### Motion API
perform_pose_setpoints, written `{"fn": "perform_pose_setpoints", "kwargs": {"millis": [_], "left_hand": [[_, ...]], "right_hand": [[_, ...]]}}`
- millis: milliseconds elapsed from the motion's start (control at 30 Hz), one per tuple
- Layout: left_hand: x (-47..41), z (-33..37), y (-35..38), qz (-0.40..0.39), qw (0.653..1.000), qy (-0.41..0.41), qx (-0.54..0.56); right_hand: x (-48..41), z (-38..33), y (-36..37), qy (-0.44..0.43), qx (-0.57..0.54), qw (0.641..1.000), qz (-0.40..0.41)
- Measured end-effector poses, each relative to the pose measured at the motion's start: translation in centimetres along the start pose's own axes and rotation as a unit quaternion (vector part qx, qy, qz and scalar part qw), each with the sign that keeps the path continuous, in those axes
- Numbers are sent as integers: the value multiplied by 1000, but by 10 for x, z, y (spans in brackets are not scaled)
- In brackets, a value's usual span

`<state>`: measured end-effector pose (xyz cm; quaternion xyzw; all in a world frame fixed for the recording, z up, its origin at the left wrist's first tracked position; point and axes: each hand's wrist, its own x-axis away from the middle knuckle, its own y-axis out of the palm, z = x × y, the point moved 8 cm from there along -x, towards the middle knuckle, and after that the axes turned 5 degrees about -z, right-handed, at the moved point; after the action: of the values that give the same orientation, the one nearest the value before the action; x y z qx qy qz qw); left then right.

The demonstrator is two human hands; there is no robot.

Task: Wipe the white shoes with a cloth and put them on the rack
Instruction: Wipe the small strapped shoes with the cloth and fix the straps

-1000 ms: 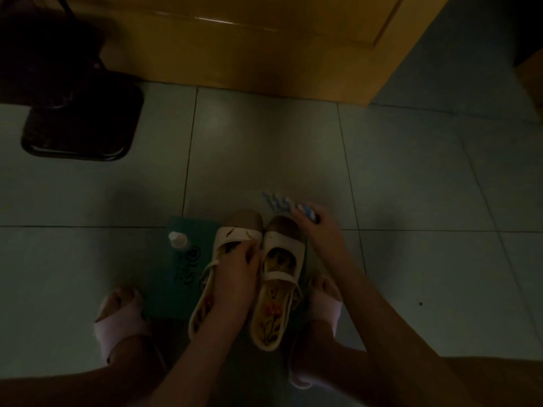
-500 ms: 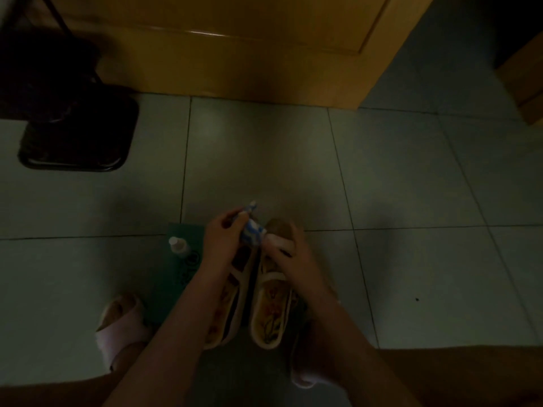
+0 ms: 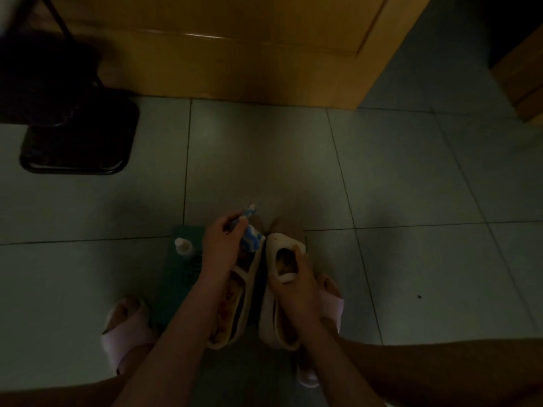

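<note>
Over floor tiles (image 3: 264,160), pinching a blue-and-white cloth (image 3: 250,238) in left hand (image 3: 221,245). Gripping one white shoe (image 3: 280,243) with right hand (image 3: 296,289)

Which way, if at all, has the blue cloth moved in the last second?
Yes. The cloth went left, toward the small bottle: from the right hand, now gripping a shoe, into the left hand.

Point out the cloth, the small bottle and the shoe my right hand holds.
cloth (image 3: 252,240): head view, on its blue-and-white folds.
small bottle (image 3: 182,245): head view, on its pale top.
white shoe (image 3: 283,241): head view, on its toe band.
</note>
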<state>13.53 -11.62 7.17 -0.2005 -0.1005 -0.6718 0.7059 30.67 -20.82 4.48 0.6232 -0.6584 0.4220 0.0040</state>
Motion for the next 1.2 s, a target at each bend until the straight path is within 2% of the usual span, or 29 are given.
{"fn": "perform_pose_setpoints", "kwargs": {"millis": [133,233,333,433,467,533,633,733,800,867,933,1033,1200], "left_hand": [[-2,12,26,-51,997,56,-34],[-8,27,67,-154,975,132,-95],[-17,34,104,-245,916,211,-239],[-18,28,122,-298,824,250,-413],[-17,24,122,-306,804,257,-440],[-15,19,117,-306,790,266,-460],[-10,9,106,-294,804,271,-439],[-9,-4,95,-269,845,238,-396],[-7,-7,91,-250,864,220,-378],[-6,-7,88,-238,871,212,-373],[-4,-5,87,-229,876,215,-366],[3,-6,86,-212,884,214,-356],[21,-16,79,-168,926,174,-290]], "right_hand": [[-1,21,-10,13,15,1000,8],[2,20,-13,-8,-12,1000,25],[1,25,-13,-6,1,1000,27],[0,34,-17,-9,120,991,54],[0,36,-18,1,140,988,60],[1,38,-21,6,144,987,76],[7,33,-24,-15,161,983,90],[0,41,-23,-12,143,986,87],[-2,40,-20,-43,145,985,81],[-4,40,-18,-68,77,993,62],[-2,40,-20,-49,37,996,72],[3,40,-26,-25,132,985,111],[-5,46,-19,-72,46,993,77]]}}
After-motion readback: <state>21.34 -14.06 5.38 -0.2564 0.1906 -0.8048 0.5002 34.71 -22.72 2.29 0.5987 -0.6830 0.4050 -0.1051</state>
